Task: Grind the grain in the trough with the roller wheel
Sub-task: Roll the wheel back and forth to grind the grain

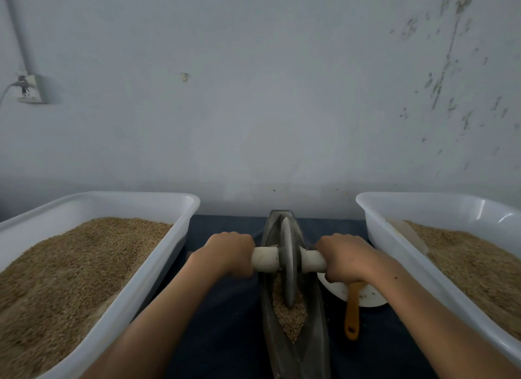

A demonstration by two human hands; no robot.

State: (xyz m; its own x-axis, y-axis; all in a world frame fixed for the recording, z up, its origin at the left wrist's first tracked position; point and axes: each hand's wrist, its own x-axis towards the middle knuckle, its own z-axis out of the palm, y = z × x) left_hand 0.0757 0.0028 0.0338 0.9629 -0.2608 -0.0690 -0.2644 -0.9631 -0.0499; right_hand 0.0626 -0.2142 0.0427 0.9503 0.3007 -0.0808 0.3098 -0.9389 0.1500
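Note:
A narrow grey boat-shaped trough point(315, 330) runs away from me down the middle of the dark table. Brown grain point(290, 319) lies in its groove, heaped on the near side. The grey disc of the roller wheel point(289, 261) stands upright in the groove, its lower edge in the grain. A pale axle handle point(265, 259) sticks out on each side of the disc. My left hand point(229, 254) grips the left end of the handle. My right hand point(345, 259) grips the right end.
A big white tub point(158, 277) full of brown grain stands on the left, a second white tub point(394, 249) with grain on the right. Between trough and right tub sit a white bowl point(366, 297) and an orange-handled tool point(352, 314). A wall rises close behind.

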